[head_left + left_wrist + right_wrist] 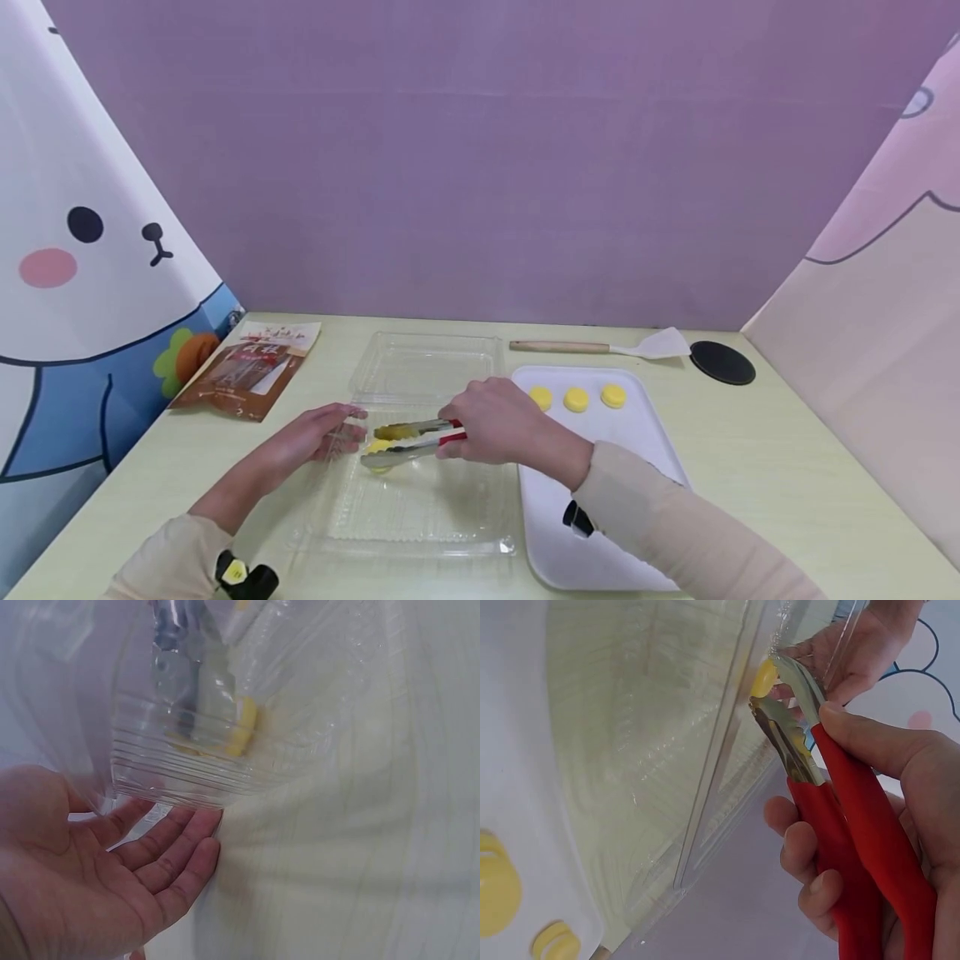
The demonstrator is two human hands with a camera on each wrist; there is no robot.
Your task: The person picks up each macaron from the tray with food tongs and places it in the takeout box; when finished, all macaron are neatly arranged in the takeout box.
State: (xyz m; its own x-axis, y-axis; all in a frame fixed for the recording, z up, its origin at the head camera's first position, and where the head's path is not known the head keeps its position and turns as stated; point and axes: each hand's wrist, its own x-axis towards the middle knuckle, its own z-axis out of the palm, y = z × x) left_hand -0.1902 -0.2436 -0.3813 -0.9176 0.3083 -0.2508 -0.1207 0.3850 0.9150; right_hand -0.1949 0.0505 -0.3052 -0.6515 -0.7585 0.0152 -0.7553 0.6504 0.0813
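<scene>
My right hand (491, 421) grips red-handled metal tongs (855, 817). Their scalloped tips reach down inside a clear plastic clamshell container (427, 521), near its left wall. Between the tips sits a small round yellow piece, like a macaron (763, 678), partly covered by the metal in the head view. At the container's left side is my left hand (322, 433), its fingers (169, 870) extended and touching the plastic edge from outside. The thumb is partly hidden behind the clear wall in the left wrist view. The hinged lid (427, 367) lies folded back, away from me.
Right of the container, a white tray (551, 542) carries three yellow pieces (576, 400) near its far end. Behind it lie a wooden-handled white spatula (562, 346) and a black round disc (722, 362). A brown food packet (247, 375) lies at the back left.
</scene>
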